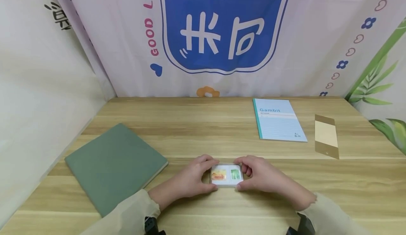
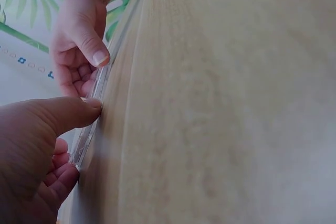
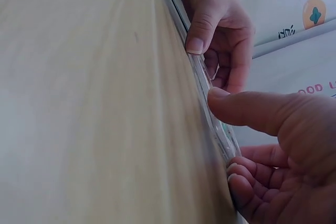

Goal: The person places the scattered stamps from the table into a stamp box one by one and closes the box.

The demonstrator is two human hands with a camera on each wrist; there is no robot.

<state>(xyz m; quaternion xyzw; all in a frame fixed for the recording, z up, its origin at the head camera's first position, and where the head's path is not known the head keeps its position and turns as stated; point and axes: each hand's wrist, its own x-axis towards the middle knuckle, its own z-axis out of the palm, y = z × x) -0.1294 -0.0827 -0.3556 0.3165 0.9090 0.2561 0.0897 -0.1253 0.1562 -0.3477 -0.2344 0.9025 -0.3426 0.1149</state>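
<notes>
A small flat clear case (image 1: pixel 226 183) lies at the front middle of the table, with two stamp-like pictures, one orange-yellow and one green, on white inside it. My left hand (image 1: pixel 196 176) grips its left end, thumb on the near edge and fingers at the far edge. At the other end my right hand (image 1: pixel 262 174) holds it the same way. Seen edge-on in the left wrist view, the case (image 2: pixel 88 132) is thin and low against the wood. Both thumbs press along its near side in the right wrist view, where its edge (image 3: pixel 214 119) shows between them.
A dark green square album (image 1: pixel 115 168) lies left of my left hand, turned at an angle. Toward the back right is a light blue notebook (image 1: pixel 279 122) marked Gambit. Beside it lies a tan and brown card sleeve (image 1: pixel 326 135). Printed curtains (image 1: pixel 133 76) border the wooden table (image 1: pixel 190 129).
</notes>
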